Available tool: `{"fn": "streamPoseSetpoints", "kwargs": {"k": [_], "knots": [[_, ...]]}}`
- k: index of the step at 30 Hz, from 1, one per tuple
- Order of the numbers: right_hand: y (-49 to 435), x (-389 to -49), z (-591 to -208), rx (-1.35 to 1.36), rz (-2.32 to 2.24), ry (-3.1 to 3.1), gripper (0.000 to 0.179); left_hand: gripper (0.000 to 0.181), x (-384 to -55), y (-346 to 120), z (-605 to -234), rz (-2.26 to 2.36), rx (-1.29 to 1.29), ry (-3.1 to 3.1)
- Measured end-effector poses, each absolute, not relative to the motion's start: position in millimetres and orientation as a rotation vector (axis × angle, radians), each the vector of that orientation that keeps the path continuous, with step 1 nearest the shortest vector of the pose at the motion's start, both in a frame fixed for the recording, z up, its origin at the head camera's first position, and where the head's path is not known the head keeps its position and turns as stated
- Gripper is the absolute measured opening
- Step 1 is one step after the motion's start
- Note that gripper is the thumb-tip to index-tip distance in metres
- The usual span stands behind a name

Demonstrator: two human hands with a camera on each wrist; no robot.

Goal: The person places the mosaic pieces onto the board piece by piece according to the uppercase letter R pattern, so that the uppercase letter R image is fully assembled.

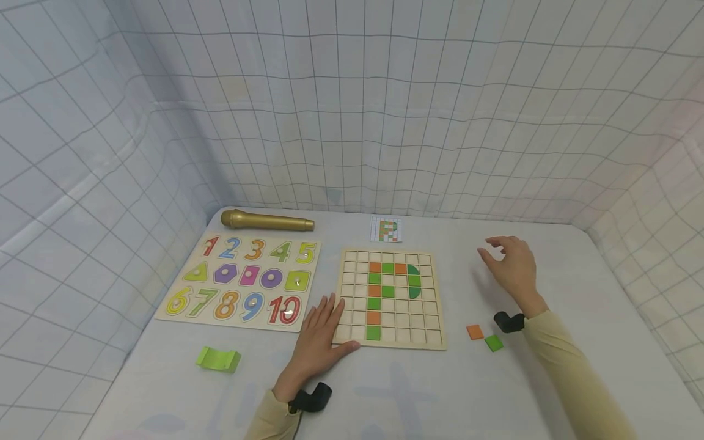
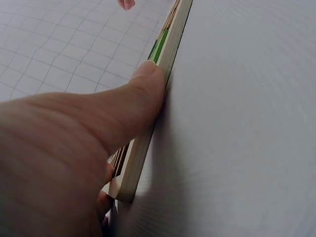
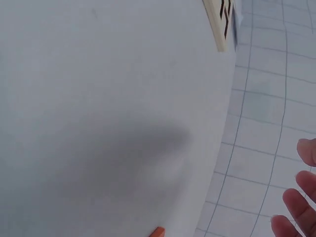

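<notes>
A square wooden grid board (image 1: 387, 345) lies flat, with orange and green squares and dark green rounded pieces in its cells forming a P shape. My left hand (image 1: 319, 342) rests at the board's near left corner, fingers extended; its thumb lies against the near edge in the left wrist view. My right hand (image 1: 513, 266) hovers above the table to the right of the board, fingers loosely bent and holding nothing. Nearer me than that hand, an orange square tile (image 1: 475, 332) and a green square tile (image 1: 494, 343) lie side by side on the table.
Behind the board lies a small card (image 1: 387, 230) printed with a coloured grid pattern. To the left are a number-and-shape peg puzzle (image 1: 255, 324), a gold microphone (image 1: 269, 220) and a light green curved block (image 1: 218, 359). Grid-patterned cloth walls (image 1: 352, 122) surround the table.
</notes>
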State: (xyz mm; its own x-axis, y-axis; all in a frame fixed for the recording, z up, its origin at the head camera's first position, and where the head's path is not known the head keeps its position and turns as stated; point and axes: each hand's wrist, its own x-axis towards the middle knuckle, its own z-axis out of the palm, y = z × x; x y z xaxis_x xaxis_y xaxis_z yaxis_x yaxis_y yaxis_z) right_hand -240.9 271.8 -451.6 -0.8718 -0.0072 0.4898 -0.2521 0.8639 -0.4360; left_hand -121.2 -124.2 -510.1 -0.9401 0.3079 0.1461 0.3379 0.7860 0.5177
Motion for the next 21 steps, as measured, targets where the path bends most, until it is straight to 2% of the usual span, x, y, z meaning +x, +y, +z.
{"fn": "streamPoseSetpoints", "kwargs": {"k": [21], "knots": [[312,-232,-456,-0.106,0.716,-2.81,0.059,0.086,-121,-125,-513,-0.854,-0.539,-2.92]]}}
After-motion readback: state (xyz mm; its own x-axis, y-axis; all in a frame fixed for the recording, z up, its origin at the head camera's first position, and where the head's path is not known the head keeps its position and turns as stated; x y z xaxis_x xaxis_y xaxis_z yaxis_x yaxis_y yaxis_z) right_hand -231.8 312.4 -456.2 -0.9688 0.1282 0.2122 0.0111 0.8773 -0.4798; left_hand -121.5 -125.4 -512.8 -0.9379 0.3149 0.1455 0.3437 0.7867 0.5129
